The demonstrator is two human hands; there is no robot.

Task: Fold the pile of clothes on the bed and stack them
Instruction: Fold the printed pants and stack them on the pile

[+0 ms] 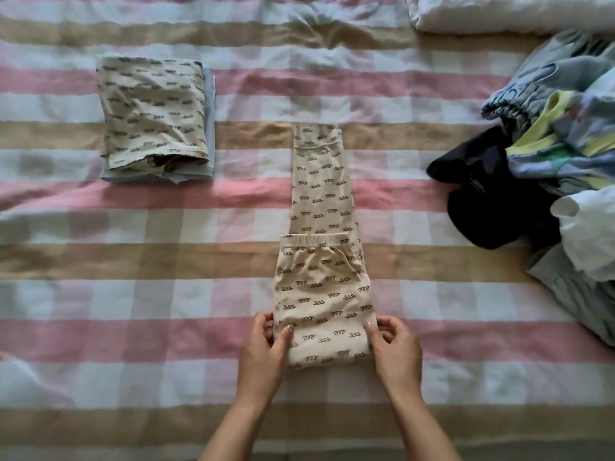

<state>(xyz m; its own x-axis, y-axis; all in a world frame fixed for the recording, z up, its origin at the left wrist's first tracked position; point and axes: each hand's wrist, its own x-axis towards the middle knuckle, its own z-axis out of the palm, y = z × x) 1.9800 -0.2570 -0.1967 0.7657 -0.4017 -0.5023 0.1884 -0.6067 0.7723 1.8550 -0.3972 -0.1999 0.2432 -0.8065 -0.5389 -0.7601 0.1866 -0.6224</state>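
Pinching opposite sides of the cream squiggle-printed cotton trousers (pixel 321 294), left hand (pixel 263 342) and right hand (pixel 396 349) likely square the fold. Stacking lies ahead.

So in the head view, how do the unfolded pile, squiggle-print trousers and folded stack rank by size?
1. unfolded pile: largest, though cut by the frame edge.
2. squiggle-print trousers and folded stack look alike; the trousers lie nearer the camera, so unranked.

Two bare forearms (pixel 422 424) ending in a left hand (pixel 263 342) and a right hand (pixel 396 346), fingers slender, nails short and rounded.
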